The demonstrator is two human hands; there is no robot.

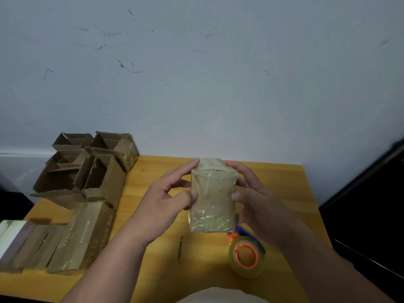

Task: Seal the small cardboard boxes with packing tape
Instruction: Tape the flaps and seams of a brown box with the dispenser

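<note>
A pale wall (218, 73), marked with dark scuffs, fills the upper half of the view; below it lies the wooden worktop (284, 184), its far edge against the wall; at the worktop's far left corner stands a cluster of open boxes (87, 169) with their flaps up, some overhanging the edge; nearer on the left lies a row of closed boxes (72, 241) under glossy tape, side by side and touching; a box (213, 200) wrapped in shiny clear tape is held above the middle of the worktop, clear of the surface, its long face turned toward the camera; the left hand (168, 200) holds its left side, thumb on the near face and fingertips reaching the top edge, so that grip is grasping the box; the right hand (255, 197) holds the right side likewise, thumb on the near face and fingers curled over the top corner, grasping the box too; just below the box, near the right forearm, a roll of clear tape (247, 256) on an orange and blue dispenser rests on the worktop; left of it lies a thin dark pen-like stick (180, 250), blurred.
</note>
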